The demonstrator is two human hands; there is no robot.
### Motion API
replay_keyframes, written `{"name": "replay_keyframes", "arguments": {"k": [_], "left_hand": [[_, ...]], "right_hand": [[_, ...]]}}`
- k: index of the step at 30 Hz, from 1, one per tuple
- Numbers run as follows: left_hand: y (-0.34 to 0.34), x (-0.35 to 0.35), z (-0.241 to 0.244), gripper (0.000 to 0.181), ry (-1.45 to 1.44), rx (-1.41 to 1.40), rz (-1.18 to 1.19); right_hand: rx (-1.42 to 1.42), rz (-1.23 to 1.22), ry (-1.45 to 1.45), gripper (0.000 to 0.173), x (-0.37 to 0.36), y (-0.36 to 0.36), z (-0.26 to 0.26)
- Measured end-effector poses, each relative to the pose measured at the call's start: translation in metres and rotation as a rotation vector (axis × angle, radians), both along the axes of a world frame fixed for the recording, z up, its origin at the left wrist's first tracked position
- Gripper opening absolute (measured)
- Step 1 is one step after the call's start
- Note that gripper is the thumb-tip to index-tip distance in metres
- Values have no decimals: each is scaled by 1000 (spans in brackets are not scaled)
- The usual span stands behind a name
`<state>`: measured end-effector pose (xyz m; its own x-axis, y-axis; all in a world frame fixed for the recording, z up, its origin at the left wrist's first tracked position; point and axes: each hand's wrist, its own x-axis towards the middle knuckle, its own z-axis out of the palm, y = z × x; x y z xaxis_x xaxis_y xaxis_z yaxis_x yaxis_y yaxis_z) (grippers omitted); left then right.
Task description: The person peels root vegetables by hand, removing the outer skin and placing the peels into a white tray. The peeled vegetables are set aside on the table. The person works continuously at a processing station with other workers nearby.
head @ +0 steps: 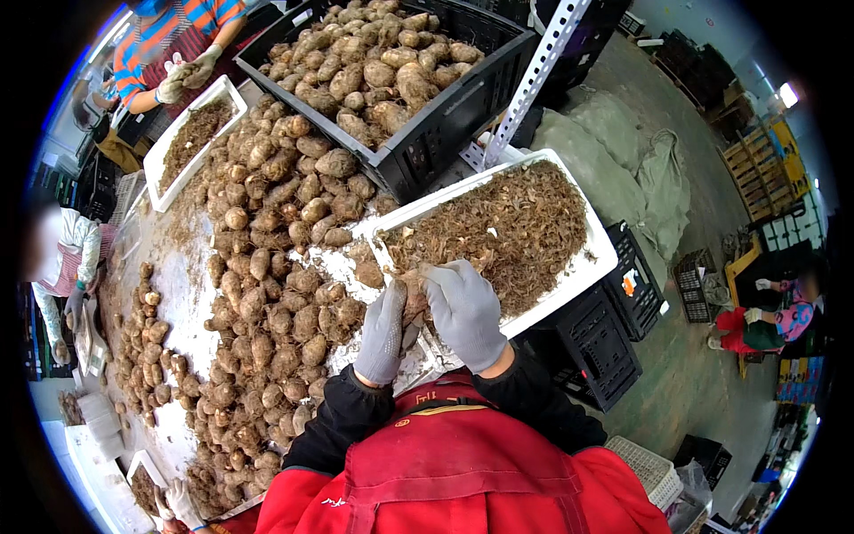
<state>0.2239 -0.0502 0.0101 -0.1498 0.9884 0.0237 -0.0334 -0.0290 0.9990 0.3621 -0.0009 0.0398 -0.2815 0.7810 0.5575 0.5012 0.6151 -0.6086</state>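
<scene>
My left hand, in a grey knit glove, and my right hand, gloved the same way, grip one hairy brown taro corm between them. My fingers partly cover it. Just beyond my right hand, a white foam tray holds a thick layer of loose brown fibres and husk scraps. To the left, a large heap of fibrous taro corms spreads over the pale worktable. A single corm rests between this heap and the tray, close to my left hand.
A black plastic crate full of corms stands ahead, beside a perforated metal post. Black crates and pale sacks are at the right. Gloved co-workers' hands work around the table, near another scrap tray.
</scene>
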Motion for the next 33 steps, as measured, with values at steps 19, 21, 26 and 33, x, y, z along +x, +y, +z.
{"name": "replay_keyframes", "arguments": {"k": [19,21,26,33], "left_hand": [[-10,-5,11,47,-229,-266,-243],[-10,9,-12,31,575,246,15],[-5,9,-26,57,860,418,25],[-11,-12,-43,78,475,76,-119]], "right_hand": [[-350,60,114,21,22,-9,19],[-187,-16,70,15,15,-7,5],[-211,67,59,8,9,-18,-4],[-332,70,108,26,37,-8,4]]}}
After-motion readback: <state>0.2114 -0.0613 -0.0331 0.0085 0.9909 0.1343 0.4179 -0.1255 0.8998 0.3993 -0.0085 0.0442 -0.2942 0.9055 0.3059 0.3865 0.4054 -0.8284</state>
